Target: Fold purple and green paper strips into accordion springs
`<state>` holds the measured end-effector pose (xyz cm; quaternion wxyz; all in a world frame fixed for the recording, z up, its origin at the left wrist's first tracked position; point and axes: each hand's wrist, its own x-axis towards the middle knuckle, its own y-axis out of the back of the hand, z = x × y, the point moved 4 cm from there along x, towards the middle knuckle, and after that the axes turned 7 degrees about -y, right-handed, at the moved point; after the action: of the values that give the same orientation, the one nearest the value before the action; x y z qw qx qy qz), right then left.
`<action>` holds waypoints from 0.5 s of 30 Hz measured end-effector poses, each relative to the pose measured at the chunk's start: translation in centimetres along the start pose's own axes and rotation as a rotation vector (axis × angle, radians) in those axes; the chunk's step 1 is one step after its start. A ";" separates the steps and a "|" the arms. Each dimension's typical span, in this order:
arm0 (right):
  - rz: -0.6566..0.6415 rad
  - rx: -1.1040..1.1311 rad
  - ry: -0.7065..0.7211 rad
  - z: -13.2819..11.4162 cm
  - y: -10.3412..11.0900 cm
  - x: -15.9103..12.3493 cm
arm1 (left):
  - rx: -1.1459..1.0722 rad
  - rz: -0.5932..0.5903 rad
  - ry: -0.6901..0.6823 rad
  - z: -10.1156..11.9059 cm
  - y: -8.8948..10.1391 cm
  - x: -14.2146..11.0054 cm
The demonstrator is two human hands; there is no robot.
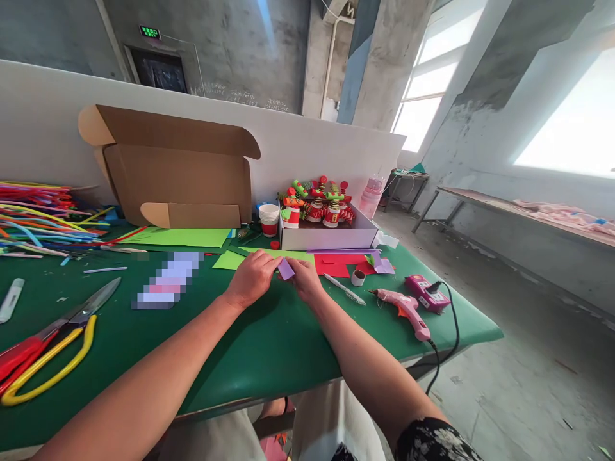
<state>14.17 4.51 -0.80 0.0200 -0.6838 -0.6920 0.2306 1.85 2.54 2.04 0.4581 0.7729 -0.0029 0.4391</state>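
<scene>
A small piece of purple paper (287, 269) is held between my two hands over the middle of the green table. My left hand (254, 276) pinches its left side with the fingers closed. On the other side, my right hand (303, 278) grips it with thumb and fingers. Behind the hands lie light green paper (230, 258) and red paper (332, 267). A white pen (344, 289) rests just right of my right hand, near a short cardboard ring (358, 278).
A pink glue gun (406, 310) lies at right by a magenta power socket (427, 293) with a black cord. Red-and-yellow scissors (57, 339) are at left. Behind stand a white box (329, 239) of red-green crafts, paper cups (269, 221) and an open cardboard box (177, 179).
</scene>
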 end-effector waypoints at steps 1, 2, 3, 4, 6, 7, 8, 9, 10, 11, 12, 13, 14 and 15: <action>-0.001 0.003 -0.005 -0.1 0.0 -0.1 | 0.029 -0.010 -0.013 0.2 0.0 0.1; -0.011 0.003 -0.002 -0.2 0.0 -0.2 | 0.058 -0.020 -0.024 0.4 0.1 0.2; -0.033 -0.004 0.010 -0.3 0.0 -0.3 | 0.082 -0.029 -0.031 0.5 0.2 0.3; -0.066 -0.021 0.025 -0.5 0.0 -0.4 | 0.096 -0.038 -0.034 0.7 0.2 0.4; -0.140 -0.075 0.039 -0.5 0.0 -0.4 | 0.083 -0.050 -0.027 0.7 0.3 0.4; -0.168 -0.110 0.036 -0.5 0.1 -0.4 | 0.050 -0.050 -0.011 0.6 0.3 0.4; -0.186 -0.149 0.029 -0.4 0.1 -0.4 | -0.005 -0.042 0.018 0.3 0.3 0.3; -0.195 -0.191 0.021 -0.3 0.2 -0.3 | -0.078 -0.025 0.064 -0.1 0.4 0.2; -0.193 -0.236 0.020 -0.3 0.3 -0.2 | -0.168 -0.003 0.133 -0.7 0.4 0.1; -0.182 -0.288 0.028 -0.3 0.4 -0.1 | -0.270 0.020 0.220 -1.4 0.4 -0.1; -0.169 -0.342 0.044 -0.3 0.5 0.0 | -0.375 0.038 0.325 -2.2 0.3 -0.4; -0.154 -0.389 0.066 -0.3 0.5 0.1 | -0.480 0.039 0.430 -2.9 0.1 -0.6; -0.140 -0.425 0.087 -0.3 0.5 0.2 | -0.582 0.027 0.522 -3.5 -0.1 -0.9; -0.130 -0.448 0.106 -0.4 0.5 0.3 | -0.677 0.006 0.594 -3.8 -0.4 -1.0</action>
<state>14.75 4.89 -0.73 -0.0812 -0.6362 -0.7665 0.0334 -1.23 5.07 1.81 0.6648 0.4200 -0.0168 0.6175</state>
